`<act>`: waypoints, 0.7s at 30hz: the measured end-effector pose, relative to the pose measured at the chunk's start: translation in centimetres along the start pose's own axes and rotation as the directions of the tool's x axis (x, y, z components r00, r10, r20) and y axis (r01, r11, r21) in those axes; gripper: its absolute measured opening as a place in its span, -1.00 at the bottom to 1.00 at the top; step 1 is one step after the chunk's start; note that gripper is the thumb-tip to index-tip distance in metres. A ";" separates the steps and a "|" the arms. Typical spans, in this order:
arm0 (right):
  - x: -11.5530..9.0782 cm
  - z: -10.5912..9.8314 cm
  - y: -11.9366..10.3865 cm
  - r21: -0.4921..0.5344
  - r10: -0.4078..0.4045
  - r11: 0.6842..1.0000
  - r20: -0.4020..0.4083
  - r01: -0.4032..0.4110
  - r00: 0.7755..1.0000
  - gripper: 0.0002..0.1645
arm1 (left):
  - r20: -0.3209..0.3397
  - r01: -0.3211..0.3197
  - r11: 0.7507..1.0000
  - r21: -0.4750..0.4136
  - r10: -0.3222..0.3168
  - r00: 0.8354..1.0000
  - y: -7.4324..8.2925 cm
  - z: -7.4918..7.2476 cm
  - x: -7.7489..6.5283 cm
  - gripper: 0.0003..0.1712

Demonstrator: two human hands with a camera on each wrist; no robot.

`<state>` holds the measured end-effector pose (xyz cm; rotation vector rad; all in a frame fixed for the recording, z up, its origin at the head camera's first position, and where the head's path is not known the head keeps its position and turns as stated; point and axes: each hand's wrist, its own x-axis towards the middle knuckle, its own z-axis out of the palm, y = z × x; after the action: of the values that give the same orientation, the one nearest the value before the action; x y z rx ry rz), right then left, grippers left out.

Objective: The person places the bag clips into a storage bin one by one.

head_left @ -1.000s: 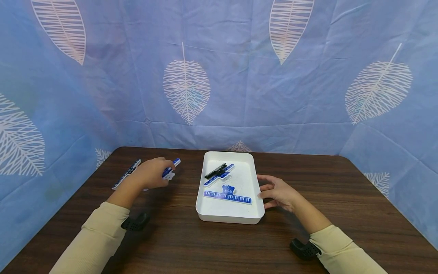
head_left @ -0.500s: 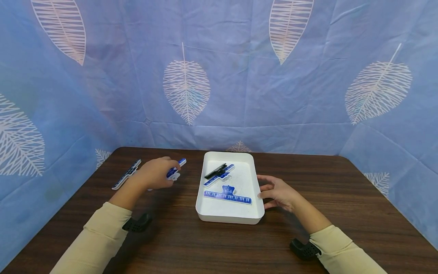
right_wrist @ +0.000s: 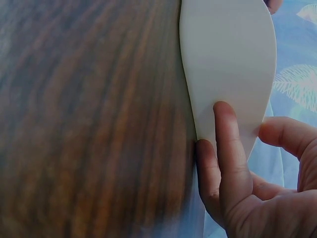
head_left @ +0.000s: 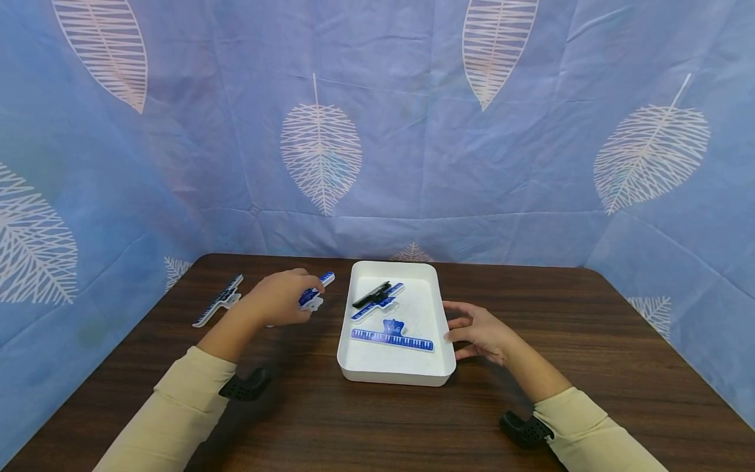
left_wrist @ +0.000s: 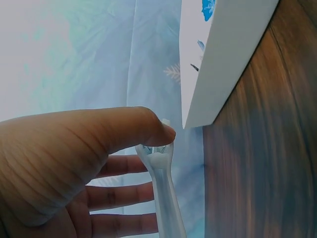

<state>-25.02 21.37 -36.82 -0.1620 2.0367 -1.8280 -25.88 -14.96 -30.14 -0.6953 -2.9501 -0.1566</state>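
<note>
My left hand (head_left: 287, 297) pinches a blue piano-key music clip (head_left: 316, 290) between thumb and fingers, just left of the white tray. In the left wrist view, the thumb presses on the handle of this clip (left_wrist: 166, 183), which is seen edge-on. The right hand (head_left: 480, 332) rests against the right side of the white tray (head_left: 398, 375). In the right wrist view its fingers touch the outer wall and the thumb tip meets the rim. Inside the tray lie a blue clip (head_left: 392, 339) in front and a black clip (head_left: 371, 295) across another blue clip (head_left: 361, 314).
A dark piano-key clip (head_left: 218, 301) lies on the brown wooden table (head_left: 318, 419) at the left. Something pale is mostly hidden under the left wrist. A blue leaf-print cloth (head_left: 383, 164) hangs behind the table.
The left hand has moved right, carrying the blue music clip closer to the tray. More of the dark clip at the left now shows. My right hand and the tray stay in place.
</note>
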 end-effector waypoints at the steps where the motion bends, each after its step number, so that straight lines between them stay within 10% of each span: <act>1: 0.0 0.0 0.0 0.000 -0.001 1.000 -0.001 0.001 1.000 -0.10 | 0.003 -0.002 1.000 -0.004 0.002 1.000 0.1 0.0 0.1 -0.50; 21: 0.0 0.0 0.0 -0.004 0.003 1.000 -0.003 -0.003 1.000 -0.10 | -0.025 -0.081 0.997 -0.010 0.081 0.996 2.4 -0.1 0.7 -0.49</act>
<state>-25.06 21.35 -36.82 -0.1574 2.0420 -1.8236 -25.44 -12.49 -29.76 -0.8073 -2.8940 -0.1740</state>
